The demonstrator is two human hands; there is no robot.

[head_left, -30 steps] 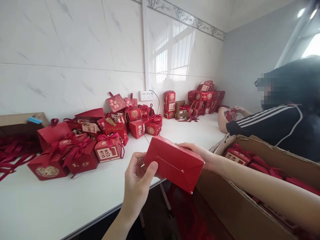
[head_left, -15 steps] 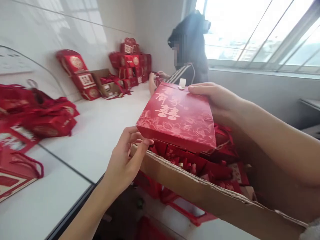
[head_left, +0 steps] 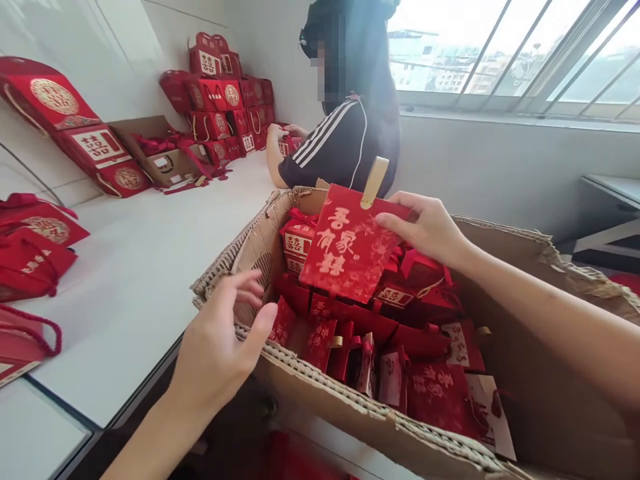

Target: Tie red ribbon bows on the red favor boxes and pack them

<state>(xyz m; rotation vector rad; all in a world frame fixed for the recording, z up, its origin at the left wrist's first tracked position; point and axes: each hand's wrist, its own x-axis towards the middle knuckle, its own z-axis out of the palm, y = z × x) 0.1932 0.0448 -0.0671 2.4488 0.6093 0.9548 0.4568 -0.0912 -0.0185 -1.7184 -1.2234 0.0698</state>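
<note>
We judged the red box [head_left: 340, 253] might slip onto the packed boxes [head_left: 440, 393], since only our right hand [head_left: 425, 223] pinched its edge, our left hand [head_left: 220, 340] spread empty.

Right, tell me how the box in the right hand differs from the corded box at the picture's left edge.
The held box has a flat gold loop; the corded box has a twisted red cord. The right hand holds the held box over the carton, whereas the corded box sits on the table. Both are red.
</note>
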